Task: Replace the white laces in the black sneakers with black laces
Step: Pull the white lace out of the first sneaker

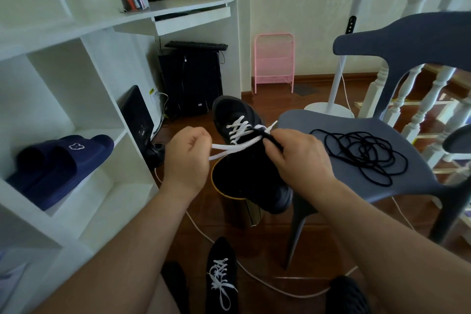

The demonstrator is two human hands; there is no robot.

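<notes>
Hands first: our left hand [187,155] pinches the white lace [229,149] ends, while our right hand [298,158] grips the black sneaker [244,168] at its tongue, held above the floor. Black laces [364,155] lie coiled on the grey chair [318,122] seat, near its middle. A second sneaker [221,275], white-laced, sits on the floor [265,250].

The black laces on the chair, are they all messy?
Yes. The black laces lie in a loose tangle on the grey chair seat, not coiled neatly. Also, the sneaker on the floor has its white lace ends trailing loose.
</notes>
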